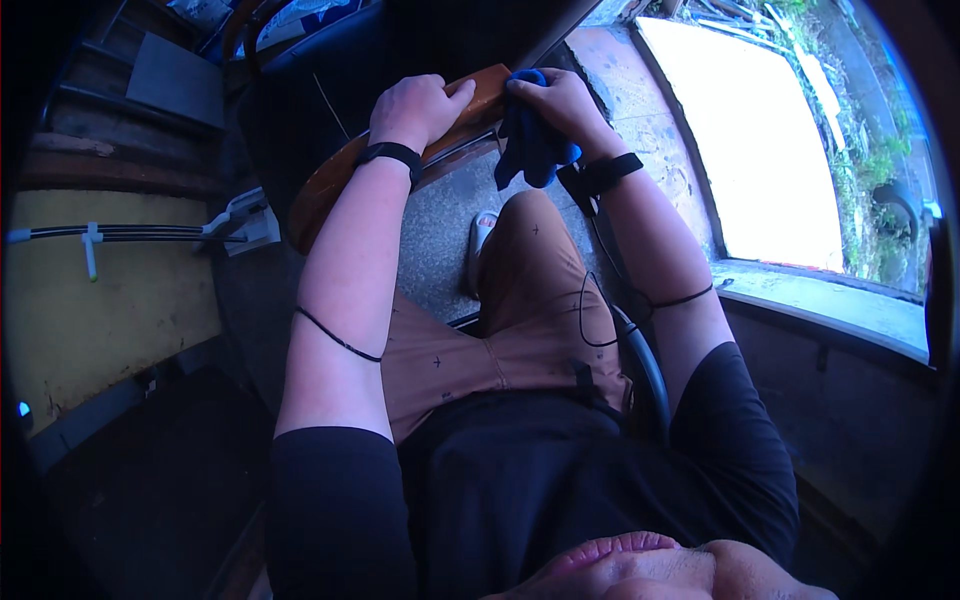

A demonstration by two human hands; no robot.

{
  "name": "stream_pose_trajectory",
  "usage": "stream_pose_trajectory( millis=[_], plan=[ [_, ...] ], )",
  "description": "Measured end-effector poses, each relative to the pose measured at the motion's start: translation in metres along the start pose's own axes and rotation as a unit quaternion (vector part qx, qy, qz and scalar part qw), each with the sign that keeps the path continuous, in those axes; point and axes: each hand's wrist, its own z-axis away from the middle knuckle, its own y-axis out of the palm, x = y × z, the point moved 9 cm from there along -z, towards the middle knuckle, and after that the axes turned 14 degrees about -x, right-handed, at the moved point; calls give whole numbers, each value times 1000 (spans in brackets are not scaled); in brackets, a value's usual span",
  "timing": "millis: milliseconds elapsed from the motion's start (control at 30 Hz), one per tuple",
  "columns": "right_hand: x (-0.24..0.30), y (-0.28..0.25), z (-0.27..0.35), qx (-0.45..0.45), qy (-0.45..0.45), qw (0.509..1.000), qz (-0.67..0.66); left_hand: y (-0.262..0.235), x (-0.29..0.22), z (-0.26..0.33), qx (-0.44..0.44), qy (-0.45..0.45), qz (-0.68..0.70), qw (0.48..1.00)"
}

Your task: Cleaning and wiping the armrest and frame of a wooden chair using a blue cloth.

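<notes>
Speckled grey floor at centre frame, with a white sandal on it. Left side: a yellow panel crossed by a black cable that runs into a white clip or bracket. Upper left: wooden steps with a flat grey board lying on them. Right side: bright, overexposed concrete slab, a grey ledge below it, weeds and debris at the far right edge. A black curved chair rim sits lower centre.
</notes>
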Motion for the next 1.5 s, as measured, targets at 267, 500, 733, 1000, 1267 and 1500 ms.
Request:
stream_pose_trajectory(
  millis=[267,500,733,1000,1267,1500],
  plan=[
    [-9,1,-16,1,0,1000,-4,1,-1,-1,-7,0,-2,1000],
    [-24,9,-23,18,-20,999,-26,0,-3,-2,-3,4,-9,1000],
    [-26,-10,-11,-54,-38,959,-276,-3,-3,-3,-5,3,-9,1000],
    [-5,-11,0,-92,-133,985,-57,-2,-4,-3,-12,6,2,1000],
    [2,-9,9,-59,-124,985,-100,-2,1,-1,4,-5,-7,1000],
    [9,-12,9,-80,-196,976,-50,-4,-1,-1,-7,-1,-4,1000]
  ],
)
